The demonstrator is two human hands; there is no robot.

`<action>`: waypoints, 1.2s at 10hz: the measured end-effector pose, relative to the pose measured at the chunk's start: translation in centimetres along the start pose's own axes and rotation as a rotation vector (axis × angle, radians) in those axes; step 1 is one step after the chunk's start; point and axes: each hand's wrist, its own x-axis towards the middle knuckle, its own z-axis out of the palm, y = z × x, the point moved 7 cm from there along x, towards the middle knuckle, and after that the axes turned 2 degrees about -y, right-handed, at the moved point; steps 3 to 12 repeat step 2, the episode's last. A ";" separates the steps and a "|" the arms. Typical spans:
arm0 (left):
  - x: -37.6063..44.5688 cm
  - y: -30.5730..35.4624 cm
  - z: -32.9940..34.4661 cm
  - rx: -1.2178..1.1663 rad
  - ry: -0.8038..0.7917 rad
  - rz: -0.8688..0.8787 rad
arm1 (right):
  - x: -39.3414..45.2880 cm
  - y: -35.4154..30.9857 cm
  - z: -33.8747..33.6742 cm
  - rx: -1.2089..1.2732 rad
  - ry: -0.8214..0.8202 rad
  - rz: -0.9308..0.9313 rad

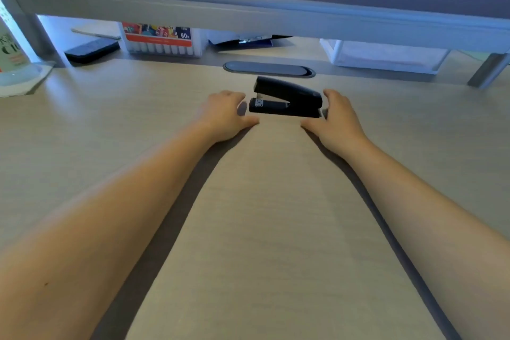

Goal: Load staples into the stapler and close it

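Stapler (287, 98), black and lying closed on its base, sits near the far edge of the tabletop (248, 229), just before an oval cable grommet (269, 69). Left hand (225, 116) and right hand (338, 119) flank it, loosely spread, grasping nothing. Behind, a marker box (162, 40) reads "60".

My office workspace, pale wood-grain desk (82, 124), oval grey cable grommet (269, 69), grey metal monitor riser (248, 12), boxed marker set (161, 40) beneath

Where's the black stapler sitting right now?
Head view: the black stapler sits mid-desk between the left hand and right hand, just in front of the grey oval cable grommet.
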 end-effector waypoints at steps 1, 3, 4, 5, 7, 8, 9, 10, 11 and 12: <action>-5.3 1.8 -2.0 0.020 -0.061 0.007 | -4.8 -1.2 -1.7 0.055 -0.080 -0.014; -15.3 4.5 -3.7 0.095 0.064 0.262 | -14.7 -3.5 -3.4 0.078 -0.161 -0.279; -15.3 4.5 -3.7 0.095 0.064 0.262 | -14.7 -3.5 -3.4 0.078 -0.161 -0.279; -15.3 4.5 -3.7 0.095 0.064 0.262 | -14.7 -3.5 -3.4 0.078 -0.161 -0.279; -15.3 4.5 -3.7 0.095 0.064 0.262 | -14.7 -3.5 -3.4 0.078 -0.161 -0.279; -15.3 4.5 -3.7 0.095 0.064 0.262 | -14.7 -3.5 -3.4 0.078 -0.161 -0.279; -15.3 4.5 -3.7 0.095 0.064 0.262 | -14.7 -3.5 -3.4 0.078 -0.161 -0.279; -15.3 4.5 -3.7 0.095 0.064 0.262 | -14.7 -3.5 -3.4 0.078 -0.161 -0.279; -15.3 4.5 -3.7 0.095 0.064 0.262 | -14.7 -3.5 -3.4 0.078 -0.161 -0.279; -15.3 4.5 -3.7 0.095 0.064 0.262 | -14.7 -3.5 -3.4 0.078 -0.161 -0.279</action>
